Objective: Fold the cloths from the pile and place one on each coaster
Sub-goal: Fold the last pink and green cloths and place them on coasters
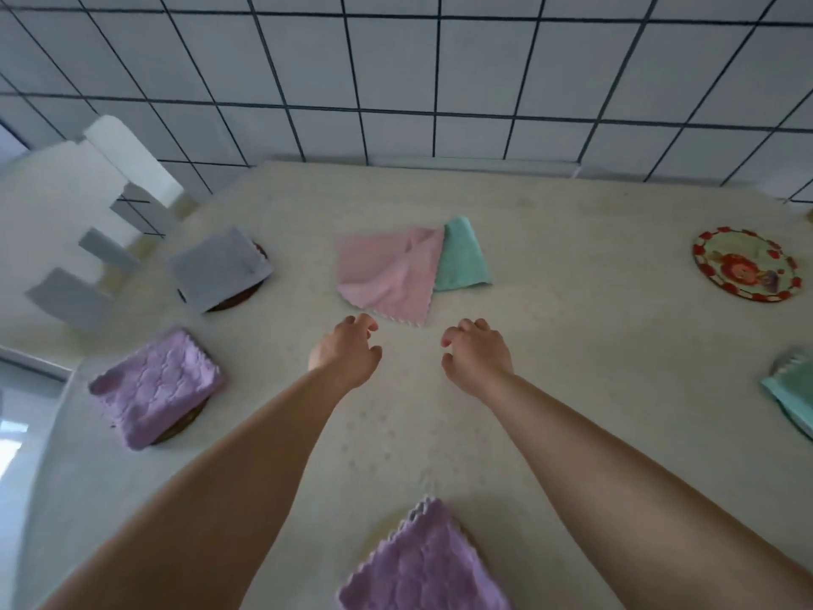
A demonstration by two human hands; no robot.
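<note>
Nearest the viewer, at the bottom edge, lies a folded lilac quilted cloth with a scalloped hem (424,565), resting on a coaster mostly hidden beneath it. Two bare forearms reach forward over it across a cream speckled tabletop (572,345). Both hands are empty, fingers loosely curled and slightly parted: the left hand (345,352) and right hand (477,354) hover side by side, palms down, just short of the pile.

That pile sits mid-table: a thin pink cloth (387,272), loosely creased and lying flat, overlapping a mint green cloth (462,257) at its right. At left, a folded grey cloth (220,268) and a folded purple plush cloth (158,385) each cover a dark round coaster. A folded green cloth (792,394) shows at the right edge. One round coaster with a red floral pattern (745,264) at far right stands bare.

To do this step well, each hand should probably pinch a near corner of the pink cloth alone, lift it clear of the green one, then fold corners to match.
</note>
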